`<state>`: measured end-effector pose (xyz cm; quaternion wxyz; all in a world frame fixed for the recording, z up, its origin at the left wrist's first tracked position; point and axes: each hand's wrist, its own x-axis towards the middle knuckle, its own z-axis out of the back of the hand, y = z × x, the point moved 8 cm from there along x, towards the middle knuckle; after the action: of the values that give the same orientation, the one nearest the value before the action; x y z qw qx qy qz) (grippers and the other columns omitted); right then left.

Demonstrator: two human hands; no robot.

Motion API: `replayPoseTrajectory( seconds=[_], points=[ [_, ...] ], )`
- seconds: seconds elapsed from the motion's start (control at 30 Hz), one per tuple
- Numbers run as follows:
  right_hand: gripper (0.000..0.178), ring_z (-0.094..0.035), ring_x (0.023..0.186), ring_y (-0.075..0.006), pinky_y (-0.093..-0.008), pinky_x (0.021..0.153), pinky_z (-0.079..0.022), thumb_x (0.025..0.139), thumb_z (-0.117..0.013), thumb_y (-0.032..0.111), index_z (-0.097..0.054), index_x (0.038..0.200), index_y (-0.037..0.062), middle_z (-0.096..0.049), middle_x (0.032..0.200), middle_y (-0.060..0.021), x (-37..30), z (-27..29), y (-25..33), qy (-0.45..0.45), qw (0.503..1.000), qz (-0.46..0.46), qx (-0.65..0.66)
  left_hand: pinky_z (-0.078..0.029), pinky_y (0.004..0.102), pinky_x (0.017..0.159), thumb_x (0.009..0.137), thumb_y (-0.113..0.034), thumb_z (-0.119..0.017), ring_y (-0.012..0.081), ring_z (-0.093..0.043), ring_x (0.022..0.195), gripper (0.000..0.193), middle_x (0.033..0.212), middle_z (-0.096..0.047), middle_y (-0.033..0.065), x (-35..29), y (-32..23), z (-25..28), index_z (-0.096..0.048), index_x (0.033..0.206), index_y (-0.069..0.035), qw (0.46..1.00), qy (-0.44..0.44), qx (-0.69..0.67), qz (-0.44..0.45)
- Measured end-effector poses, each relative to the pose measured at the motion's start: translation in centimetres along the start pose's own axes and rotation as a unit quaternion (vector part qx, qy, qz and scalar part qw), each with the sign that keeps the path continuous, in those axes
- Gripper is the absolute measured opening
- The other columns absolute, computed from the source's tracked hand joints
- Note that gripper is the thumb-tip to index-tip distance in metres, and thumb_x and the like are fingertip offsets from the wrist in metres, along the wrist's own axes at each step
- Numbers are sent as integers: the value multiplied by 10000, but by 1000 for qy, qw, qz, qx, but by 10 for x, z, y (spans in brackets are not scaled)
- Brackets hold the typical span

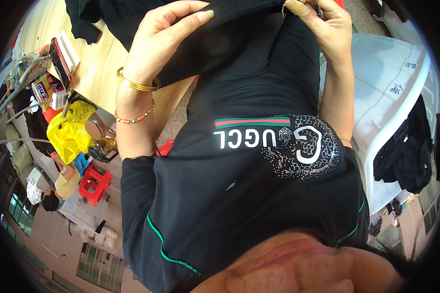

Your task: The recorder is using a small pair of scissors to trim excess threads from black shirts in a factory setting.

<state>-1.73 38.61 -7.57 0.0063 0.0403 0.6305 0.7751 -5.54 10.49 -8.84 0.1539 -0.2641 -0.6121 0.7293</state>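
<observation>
A black cloth garment (230, 36) is stretched between my two hands above my lap, at the top of the view. My left hand (168, 31), with a gold bangle and a beaded bracelet at the wrist, grips its left part, the thumb lying on top of the cloth. At the cloth's right end, my right hand (327, 27) pinches the edge. Tan tape wraps the right thumb, and a thin thread-like bit hangs by its tip. Something small and dark shows among the right fingers, too cut off to name.
A pale wooden table (44, 24) lies to the left, with more black cloth (85, 27) on it. Beside it are a yellow plastic bag (71, 132) and a red stool (95, 183). A translucent plastic bin (376, 63) stands close at right, near black garments (406, 151). Another person sits far left.
</observation>
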Motion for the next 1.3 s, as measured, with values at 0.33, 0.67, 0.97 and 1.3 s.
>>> replayPoseTrajectory(
  seconds=[0.33,0.67,0.97,1.3],
  points=[
    [350,-623,890,-97,-225,746,-481,849,-809,1,-687,1177,-5,-673,1129,-56,-5,-27,27,-26,996,80,18,-472,249,1018,980,-118,-690,125,-677,1084,249,1124,-752,49,14,14,-8,-742,1207,-30,994,-2,-106,15],
    [441,-617,755,-175,-276,663,-478,782,-842,25,-734,1209,23,-666,884,-68,-11,-62,78,58,951,240,-186,-470,255,1038,977,-121,-687,131,-687,1092,258,1142,-756,61,14,24,-6,-744,1212,-31,986,-5,-165,16],
    [430,-602,728,-181,-288,635,-470,768,-858,40,-749,1184,33,-623,852,-65,-13,-60,76,21,952,219,-211,-501,201,832,1003,-76,-649,66,-651,902,162,1007,-736,6,22,20,-26,-742,1104,12,956,-15,-277,92],
    [423,-598,684,-214,-322,607,-468,736,-861,64,-765,1147,48,-606,789,-63,-14,-71,87,19,917,289,-273,-516,229,874,957,-90,-693,104,-686,939,164,1016,-755,23,25,23,-25,-766,1093,-34,965,-21,-259,38]
  ],
)
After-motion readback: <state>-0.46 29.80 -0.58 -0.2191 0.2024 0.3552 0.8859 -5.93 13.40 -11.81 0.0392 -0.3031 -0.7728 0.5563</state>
